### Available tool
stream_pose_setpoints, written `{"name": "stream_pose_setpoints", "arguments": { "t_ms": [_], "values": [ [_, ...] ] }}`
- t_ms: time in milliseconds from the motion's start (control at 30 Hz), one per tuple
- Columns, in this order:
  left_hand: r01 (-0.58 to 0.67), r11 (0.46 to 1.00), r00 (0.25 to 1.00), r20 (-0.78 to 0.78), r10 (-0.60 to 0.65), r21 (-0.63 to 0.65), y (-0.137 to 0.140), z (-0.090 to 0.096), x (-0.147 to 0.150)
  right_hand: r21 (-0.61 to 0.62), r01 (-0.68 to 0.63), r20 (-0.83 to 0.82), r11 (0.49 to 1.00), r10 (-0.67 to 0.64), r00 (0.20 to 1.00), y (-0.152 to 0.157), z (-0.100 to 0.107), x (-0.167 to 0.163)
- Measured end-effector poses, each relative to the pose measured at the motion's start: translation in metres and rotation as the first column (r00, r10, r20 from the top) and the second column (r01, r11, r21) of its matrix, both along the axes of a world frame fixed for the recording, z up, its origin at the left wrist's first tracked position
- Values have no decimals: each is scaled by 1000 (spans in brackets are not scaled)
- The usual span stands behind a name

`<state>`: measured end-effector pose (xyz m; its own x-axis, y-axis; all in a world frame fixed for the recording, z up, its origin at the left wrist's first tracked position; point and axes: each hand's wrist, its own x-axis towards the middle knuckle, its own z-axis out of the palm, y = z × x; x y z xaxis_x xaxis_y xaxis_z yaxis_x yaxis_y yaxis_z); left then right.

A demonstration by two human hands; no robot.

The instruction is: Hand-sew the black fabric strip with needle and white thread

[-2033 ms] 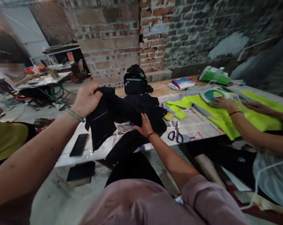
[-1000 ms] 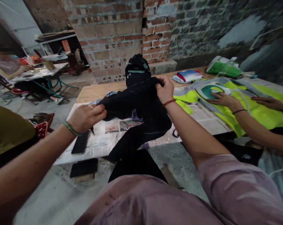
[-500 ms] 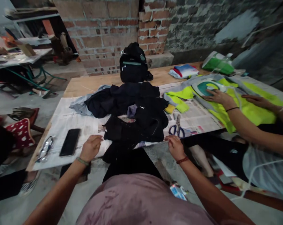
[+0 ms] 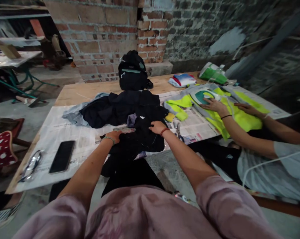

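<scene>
L hand [image 4: 113,136] & R hand [image 4: 158,127] were beside the blk cloth [image 4: 146,139] a sec ago; now both are on it, at counter's [image 4: 72,92] near edge. Fingers [image 4: 153,124] bent, can't tell if gripping.

LEFT: passage ran over newspaper [image 4: 84,141] between phone [image 4: 62,156] and left hand [image 4: 114,135] | FAR: backpack [image 4: 132,74] stood behind dark clothes [image 4: 107,111] | RIGHT: scissors [image 4: 178,131] lay near right hand [image 4: 158,127]; iron [image 4: 200,96], co-worker's hand [image 4: 216,107], yellow garment [image 4: 244,119] blocked beyond
</scene>
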<state>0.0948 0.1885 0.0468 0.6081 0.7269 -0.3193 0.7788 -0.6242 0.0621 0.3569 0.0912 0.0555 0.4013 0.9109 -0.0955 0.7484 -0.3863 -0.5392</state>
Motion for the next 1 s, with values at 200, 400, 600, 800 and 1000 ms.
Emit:
{"name": "stream_pose_setpoints", "arguments": {
  "t_ms": [200,400,600,800,1000],
  "values": [
    [-169,926,969,228,93,339,-5,54,-81,484,443,-450,754,-219,866,15,22,23],
    [-398,703,835,550,11,590,-25,77,-156,319,775,-888,546,-114,446,-8,15,35],
    [-216,859,928,371,33,464,-88,-11,-192,92,856,-931,509,-261,255,-73,-52,20],
    [-320,845,877,471,92,429,-109,-33,-215,270,787,-754,555,-386,531,-112,-83,31],
    [-333,840,812,583,24,429,-70,9,-154,594,431,-327,679,-285,901,-91,-34,10]
  ]
}}
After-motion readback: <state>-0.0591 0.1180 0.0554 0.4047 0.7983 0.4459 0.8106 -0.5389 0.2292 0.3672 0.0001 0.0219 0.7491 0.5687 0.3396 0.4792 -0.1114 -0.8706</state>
